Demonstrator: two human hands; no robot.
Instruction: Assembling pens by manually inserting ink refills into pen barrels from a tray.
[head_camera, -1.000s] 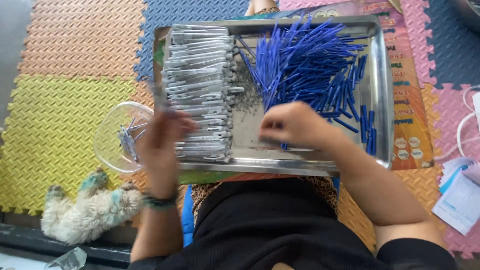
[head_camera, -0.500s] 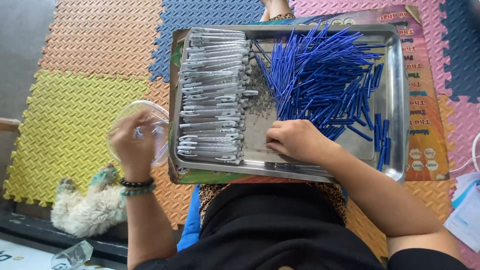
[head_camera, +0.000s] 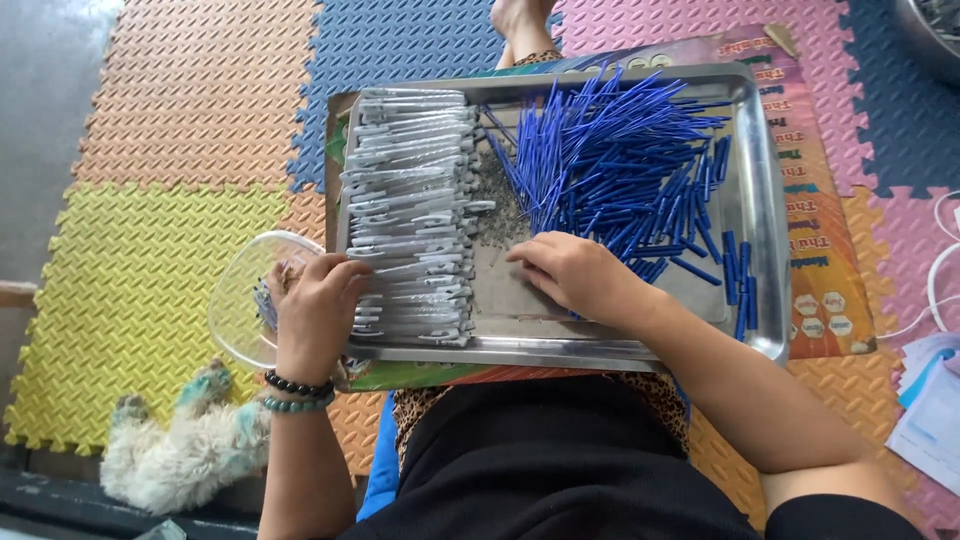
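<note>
A steel tray (head_camera: 765, 250) rests on my lap. Its left half holds a stacked row of grey pen barrels (head_camera: 410, 200); its right half holds a loose heap of blue pen refills (head_camera: 620, 170). A patch of small dark bits (head_camera: 497, 210) lies between them. My left hand (head_camera: 315, 310) rests at the tray's left rim, fingers on the lowest grey barrels. Whether it grips one is hidden. My right hand (head_camera: 575, 275) lies palm down on the tray floor by the refills, fingers curled. A clear plastic bowl (head_camera: 240, 295) sits just left of the tray, under my left hand.
Coloured foam floor mats (head_camera: 170, 140) surround me. A printed board (head_camera: 815, 260) lies under the tray. A white fluffy dog (head_camera: 185, 455) lies at lower left. Papers (head_camera: 935, 400) and a white cable (head_camera: 940, 260) sit at the right edge; a metal bowl (head_camera: 935, 30) at top right.
My left hand went out to the clear bowl, then came back onto the lowest grey barrels. My right hand stayed on the tray floor. The view shifted.
</note>
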